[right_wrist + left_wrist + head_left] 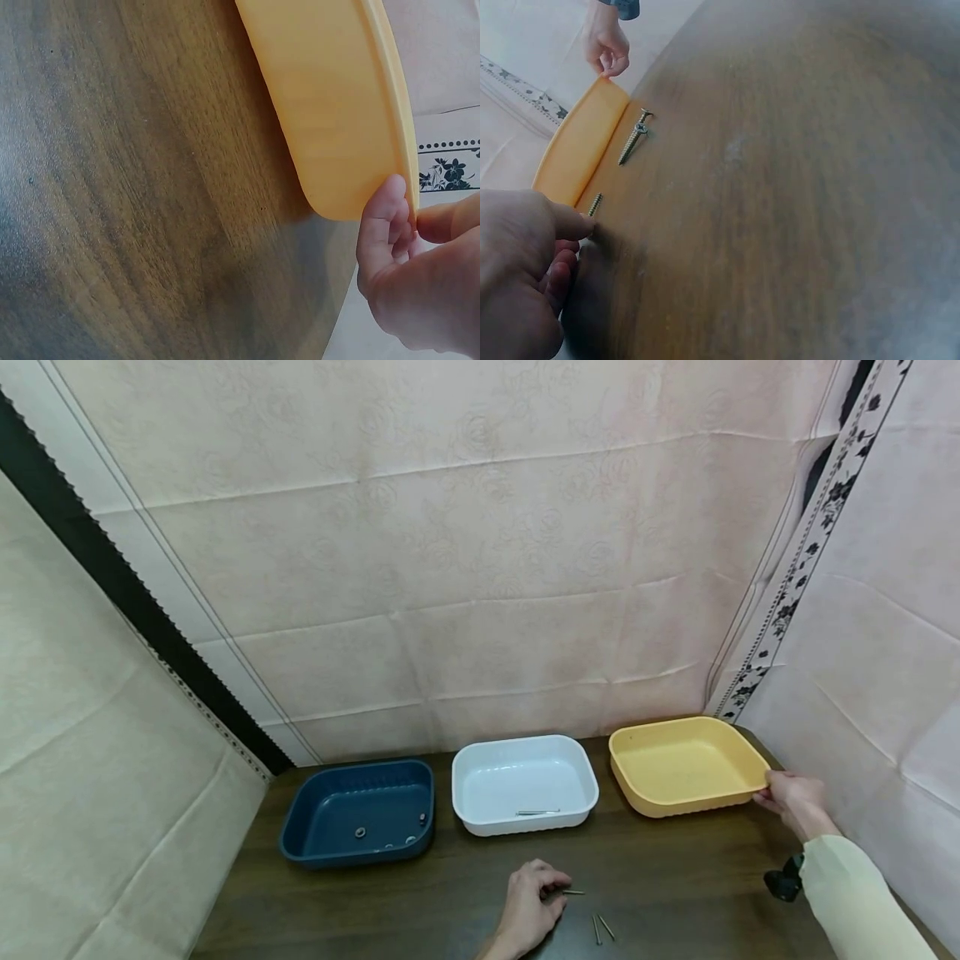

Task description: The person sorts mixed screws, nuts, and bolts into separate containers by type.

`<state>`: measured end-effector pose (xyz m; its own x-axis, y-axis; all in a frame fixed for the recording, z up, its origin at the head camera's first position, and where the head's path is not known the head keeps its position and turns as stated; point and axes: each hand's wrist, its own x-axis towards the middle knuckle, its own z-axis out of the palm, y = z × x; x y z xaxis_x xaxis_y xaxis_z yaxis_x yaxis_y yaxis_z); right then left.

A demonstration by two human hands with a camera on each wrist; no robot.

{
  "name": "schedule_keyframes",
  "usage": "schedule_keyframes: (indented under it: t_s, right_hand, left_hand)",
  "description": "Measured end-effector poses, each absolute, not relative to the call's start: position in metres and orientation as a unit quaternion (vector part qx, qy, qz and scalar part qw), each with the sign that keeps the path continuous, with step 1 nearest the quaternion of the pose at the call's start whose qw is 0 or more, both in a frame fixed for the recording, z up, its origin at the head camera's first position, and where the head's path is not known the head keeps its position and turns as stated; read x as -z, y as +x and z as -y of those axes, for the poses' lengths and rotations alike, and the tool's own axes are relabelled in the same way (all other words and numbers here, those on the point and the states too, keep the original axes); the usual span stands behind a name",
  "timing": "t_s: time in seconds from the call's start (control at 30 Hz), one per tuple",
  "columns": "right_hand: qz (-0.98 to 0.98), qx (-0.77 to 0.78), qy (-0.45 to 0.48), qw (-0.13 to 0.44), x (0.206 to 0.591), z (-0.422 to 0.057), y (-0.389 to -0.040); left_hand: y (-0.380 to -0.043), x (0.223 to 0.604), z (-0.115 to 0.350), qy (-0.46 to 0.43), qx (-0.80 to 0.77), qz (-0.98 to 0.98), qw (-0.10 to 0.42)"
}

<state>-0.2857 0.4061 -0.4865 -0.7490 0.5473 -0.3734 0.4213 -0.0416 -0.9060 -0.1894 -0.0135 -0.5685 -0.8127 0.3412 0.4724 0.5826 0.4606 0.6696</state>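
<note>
My left hand is low over the table, thumb and fingertips pinching a screw whose threaded end sticks out to the right. The left wrist view shows this screw's tip beyond the thumb, its head hidden by the fingers. Two more screws lie close together on the wood just past it. Over on the right, my right hand grips the near right corner of a yellow tray. In the right wrist view, thumb and fingers close on the tray's rim from both sides.
A white tray with a thin metal piece inside stands in the middle. To its left is a dark blue tray holding several small nuts. Cloth-covered walls enclose the brown table behind and at both sides.
</note>
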Motion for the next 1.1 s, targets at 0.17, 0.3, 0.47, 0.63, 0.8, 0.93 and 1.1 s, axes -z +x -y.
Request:
schedule_keyframes:
  t_s: [0.17, 0.3, 0.47, 0.63, 0.8, 0.93, 1.1]
  right_hand:
    - [0.688, -0.637, -0.345, 0.039, 0.483, -0.408, -0.286]
    - [0.692, -0.636, -0.34, 0.042, 0.483, -0.409, -0.288]
    - [0.699, -0.634, -0.327, 0.043, 0.488, -0.407, -0.289]
    - [0.694, -0.641, -0.325, 0.051, 0.491, -0.408, -0.284]
    - [0.686, -0.648, -0.329, 0.048, 0.493, -0.407, -0.279]
    - [0.686, -0.644, -0.335, 0.053, 0.491, -0.407, -0.279]
    - [0.689, -0.639, -0.336, 0.059, 0.487, -0.406, -0.282]
  left_hand:
    - [-0.19, 0.567, 0.012, -0.284, 0.399, 0.859, 0.15]
    - [-0.193, 0.564, 0.011, -0.288, 0.377, 0.872, 0.121]
    - [-0.194, 0.565, 0.012, -0.291, 0.374, 0.876, 0.09]
    - [-0.194, 0.568, 0.011, -0.308, 0.37, 0.874, 0.068]
    - [-0.192, 0.571, 0.011, -0.321, 0.37, 0.87, 0.052]
    - [-0.192, 0.571, 0.008, -0.297, 0.392, 0.869, 0.055]
    - [-0.193, 0.563, 0.005, -0.278, 0.431, 0.855, 0.081]
